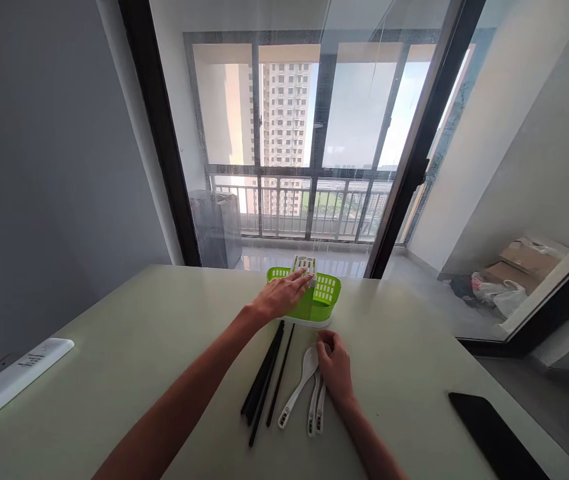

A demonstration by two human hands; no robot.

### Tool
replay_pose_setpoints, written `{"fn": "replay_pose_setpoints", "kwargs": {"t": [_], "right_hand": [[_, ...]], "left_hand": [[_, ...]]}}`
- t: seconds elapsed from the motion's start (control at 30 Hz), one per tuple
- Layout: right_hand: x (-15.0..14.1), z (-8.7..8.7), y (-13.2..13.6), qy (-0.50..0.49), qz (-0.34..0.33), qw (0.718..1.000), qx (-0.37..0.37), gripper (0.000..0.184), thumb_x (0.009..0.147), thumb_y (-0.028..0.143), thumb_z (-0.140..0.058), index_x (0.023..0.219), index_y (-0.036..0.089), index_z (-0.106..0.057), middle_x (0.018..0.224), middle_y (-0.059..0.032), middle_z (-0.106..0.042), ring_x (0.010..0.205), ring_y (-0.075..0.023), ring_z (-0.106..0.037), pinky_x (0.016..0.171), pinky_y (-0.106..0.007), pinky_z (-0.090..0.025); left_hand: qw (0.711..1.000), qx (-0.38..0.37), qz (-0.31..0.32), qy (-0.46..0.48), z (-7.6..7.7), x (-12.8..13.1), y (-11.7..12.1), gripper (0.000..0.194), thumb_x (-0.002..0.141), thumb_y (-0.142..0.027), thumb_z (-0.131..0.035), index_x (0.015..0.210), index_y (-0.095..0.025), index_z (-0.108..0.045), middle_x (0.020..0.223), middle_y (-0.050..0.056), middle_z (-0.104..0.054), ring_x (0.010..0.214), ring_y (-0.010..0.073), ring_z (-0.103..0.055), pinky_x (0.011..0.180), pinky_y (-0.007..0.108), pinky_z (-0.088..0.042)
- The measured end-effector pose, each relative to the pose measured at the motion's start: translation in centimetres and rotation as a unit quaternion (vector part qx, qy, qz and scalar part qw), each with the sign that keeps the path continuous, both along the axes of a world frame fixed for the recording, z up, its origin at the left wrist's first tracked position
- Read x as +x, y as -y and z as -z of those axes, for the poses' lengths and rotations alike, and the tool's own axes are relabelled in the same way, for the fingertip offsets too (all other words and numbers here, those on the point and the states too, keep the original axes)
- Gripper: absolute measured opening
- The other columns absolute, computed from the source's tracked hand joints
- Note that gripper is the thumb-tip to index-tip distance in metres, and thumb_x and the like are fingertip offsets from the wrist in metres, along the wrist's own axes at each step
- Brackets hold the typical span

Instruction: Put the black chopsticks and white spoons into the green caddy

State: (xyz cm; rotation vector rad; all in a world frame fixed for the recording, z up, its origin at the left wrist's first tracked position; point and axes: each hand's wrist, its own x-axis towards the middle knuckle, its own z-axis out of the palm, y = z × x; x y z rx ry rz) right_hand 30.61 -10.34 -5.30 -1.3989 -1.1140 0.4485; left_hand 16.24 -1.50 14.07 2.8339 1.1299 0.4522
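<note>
My left hand [284,295] lies across the top of a green plastic basket [327,288], its fingers stretched out and touching the upright white slotted part [304,263]. The basket has a white base and stands near the table's far edge. In front of it, my right hand [334,367] curls its thumb and fingers around the bowl end of two white spoons [315,410], whose bowls are hidden beneath it. Another white spoon [298,390] lies just left of that hand. Several black chopsticks [267,377] rest on the table between my arms.
The pale table [164,313] carries a white power strip [19,380] at the left and a dark flat object [494,430] at the right. A framed glass door [284,133] rises behind the table. Cardboard and plastic bags [509,283] lie on the floor beyond the glass.
</note>
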Motion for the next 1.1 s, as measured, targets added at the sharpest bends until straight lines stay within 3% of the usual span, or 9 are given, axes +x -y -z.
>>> {"fn": "replay_pose_setpoints", "kwargs": {"t": [0.17, 0.27, 0.4, 0.53, 0.63, 0.77, 0.9, 1.1], "right_hand": [[0.2, 0.1, 0.1, -0.001, 0.0, 1.0, -0.007, 0.024, 0.086, 0.036, -0.053, 0.101, 0.021, -0.065, 0.096, -0.0094, -0.075, 0.089, -0.0261, -0.071, 0.082, -0.038, -0.053], [0.2, 0.1, 0.2, -0.005, 0.002, 1.0, -0.009, 0.026, 0.086, 0.036, -0.053, 0.102, 0.02, -0.065, 0.098, -0.01, -0.075, 0.091, -0.0261, -0.07, 0.083, -0.037, -0.053], [0.1, 0.0, 0.3, -0.01, 0.008, 1.0, -0.007, 0.026, 0.085, 0.036, -0.053, 0.101, 0.02, -0.064, 0.1, -0.0107, -0.074, 0.092, -0.0265, -0.069, 0.086, -0.039, -0.052], [0.1, 0.0, 0.3, -0.011, 0.02, 1.0, -0.003, 0.025, 0.084, 0.036, -0.054, 0.101, 0.02, -0.063, 0.102, -0.0119, -0.072, 0.095, -0.0278, -0.068, 0.088, -0.04, -0.051], [0.1, 0.1, 0.2, -0.011, 0.023, 1.0, -0.001, 0.025, 0.085, 0.036, -0.054, 0.101, 0.02, -0.063, 0.103, -0.0121, -0.072, 0.096, -0.0279, -0.068, 0.088, -0.04, -0.051], [0.2, 0.2, 0.3, -0.01, 0.024, 1.0, -0.001, 0.026, 0.084, 0.035, -0.055, 0.102, 0.019, -0.064, 0.103, -0.0119, -0.072, 0.096, -0.0272, -0.067, 0.089, -0.04, -0.052], [0.3, 0.3, 0.2, -0.011, 0.026, 1.0, -0.002, 0.027, 0.083, 0.035, -0.055, 0.102, 0.019, -0.064, 0.102, -0.011, -0.073, 0.094, -0.0262, -0.068, 0.087, -0.038, -0.052], [0.3, 0.2, 0.1, -0.012, 0.027, 1.0, -0.003, 0.026, 0.081, 0.035, -0.055, 0.1, 0.019, -0.064, 0.098, -0.0102, -0.073, 0.091, -0.0269, -0.068, 0.086, -0.039, -0.052]], "left_hand": [[0.997, 0.068, 0.03, 0.034, 0.5, -1.3, -0.2, 0.044, 0.106, -0.033, -0.035, 0.146, -0.029, -0.052, 0.159, 0.003, -0.047, 0.129, 0.027, -0.061, 0.105, 0.043, -0.048], [0.988, 0.112, -0.006, 0.109, 1.4, -3.2, 0.0, 0.038, 0.104, -0.028, -0.037, 0.135, -0.024, -0.059, 0.143, 0.005, -0.062, 0.121, 0.0239, -0.064, 0.106, 0.041, -0.045], [0.986, 0.012, -0.102, 0.133, 3.5, -6.4, 2.0, 0.029, 0.102, -0.028, -0.037, 0.11, -0.022, -0.064, 0.1, 0.003, -0.075, 0.082, 0.0179, -0.07, 0.08, 0.032, -0.051], [0.986, -0.09, -0.123, 0.068, 6.8, -8.7, 5.1, 0.024, 0.099, -0.037, -0.045, 0.105, -0.021, -0.063, 0.077, 0.002, -0.074, 0.071, 0.0211, -0.07, 0.064, 0.03, -0.047], [0.976, -0.143, -0.162, -0.004, 9.0, -9.3, 6.9, 0.039, 0.098, -0.053, -0.046, 0.104, -0.018, -0.062, 0.083, 0.007, -0.076, 0.077, 0.0265, -0.073, 0.065, 0.033, -0.048], [0.963, -0.147, -0.198, -0.108, 10.4, -8.9, 8.1, 0.049, 0.098, -0.06, -0.043, 0.106, -0.016, -0.063, 0.105, 0.017, -0.076, 0.093, 0.0338, -0.074, 0.073, 0.037, -0.052], [0.96, -0.129, -0.189, -0.161, 10.9, -8.1, 8.3, 0.05, 0.1, -0.056, -0.04, 0.11, -0.013, -0.065, 0.105, 0.02, -0.075, 0.1, 0.0384, -0.073, 0.081, 0.045, -0.054], [0.96, -0.131, -0.18, -0.172, 11.1, -7.8, 8.2, 0.042, 0.104, -0.041, -0.036, 0.112, -0.013, -0.066, 0.108, 0.02, -0.075, 0.101, 0.0368, -0.073, 0.083, 0.046, -0.056]]}}
